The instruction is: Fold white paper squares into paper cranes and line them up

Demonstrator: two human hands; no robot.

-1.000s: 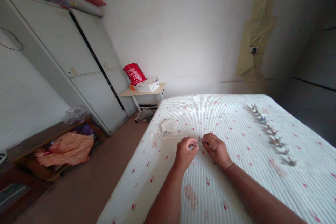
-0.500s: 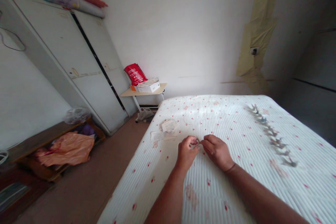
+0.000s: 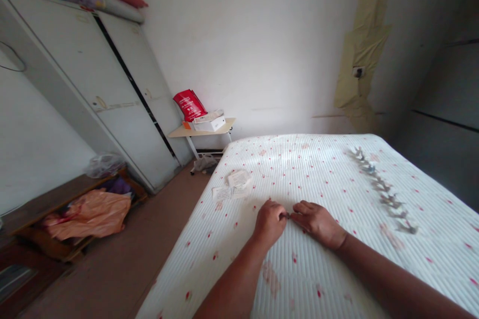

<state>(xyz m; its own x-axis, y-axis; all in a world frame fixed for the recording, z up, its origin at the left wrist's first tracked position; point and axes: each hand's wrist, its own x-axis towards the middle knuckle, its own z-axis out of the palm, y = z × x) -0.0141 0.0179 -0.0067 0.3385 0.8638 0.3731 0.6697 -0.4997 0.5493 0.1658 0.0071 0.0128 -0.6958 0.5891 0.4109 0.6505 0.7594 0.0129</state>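
Over the middle of the bed, my left hand (image 3: 270,221) is closed, its thumb and finger pinching a small dark folded piece of paper (image 3: 287,216). My right hand (image 3: 316,223) meets it from the other side, fingertips pressed together at the same piece; most of the piece is hidden by the fingers. Left of the hands lie several printed paper sheets (image 3: 239,179), partly overlapping. Along the right side of the bed runs a row of small folded paper cranes (image 3: 391,200), several of them, greyish and standing on the cover.
Beneath the hands spreads a white ribbed bed cover (image 3: 299,284) with red dots. A small table (image 3: 179,132) beyond the bed's far left corner bears a red bag (image 3: 189,105) and a white box (image 3: 210,122). Wardrobe (image 3: 123,94) and low wooden bench (image 3: 41,199) stand left.
Both hands have come slightly lower and nearer the bed. My left fist has turned over, back upward, and my right fingers lie flatter. The view has shifted a little.
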